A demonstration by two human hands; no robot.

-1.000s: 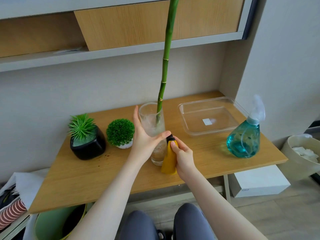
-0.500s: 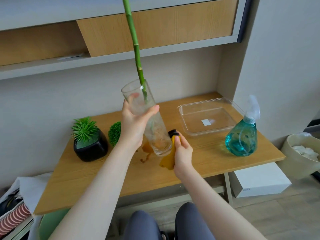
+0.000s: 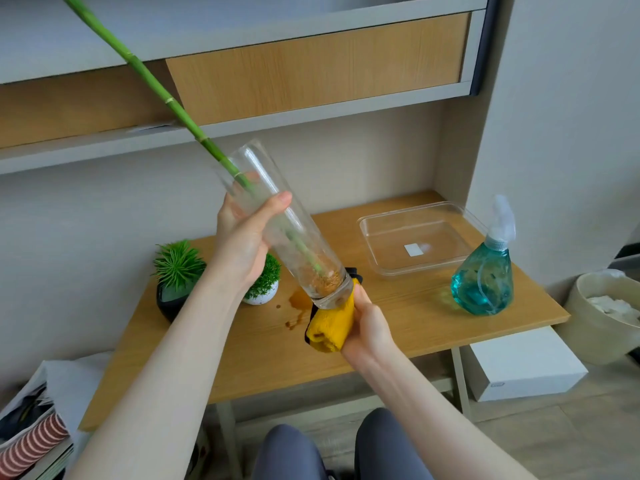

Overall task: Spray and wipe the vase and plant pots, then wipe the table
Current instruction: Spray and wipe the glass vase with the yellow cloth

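Note:
My left hand (image 3: 242, 237) grips a tall clear glass vase (image 3: 294, 233), lifted off the table and tilted with its mouth up-left. A long green bamboo stalk (image 3: 152, 81) sticks out of it. My right hand (image 3: 367, 318) holds a folded yellow cloth (image 3: 330, 323) pressed against the vase's base. Behind my left wrist stand a black pot with a spiky green plant (image 3: 175, 271) and a small white pot with a round green plant (image 3: 265, 289). A brown wet stain (image 3: 298, 301) lies on the wooden table (image 3: 398, 327).
A clear plastic tray (image 3: 412, 240) sits at the back right of the table, and a teal spray bottle (image 3: 485, 282) stands near the right edge. A beige bin (image 3: 606, 317) and a white box (image 3: 526, 368) are on the floor to the right. Shelves hang overhead.
My left hand has lifted the vase off the table and tilted it further left, uncovering the stain. My right hand has brought the cloth up under the vase's base.

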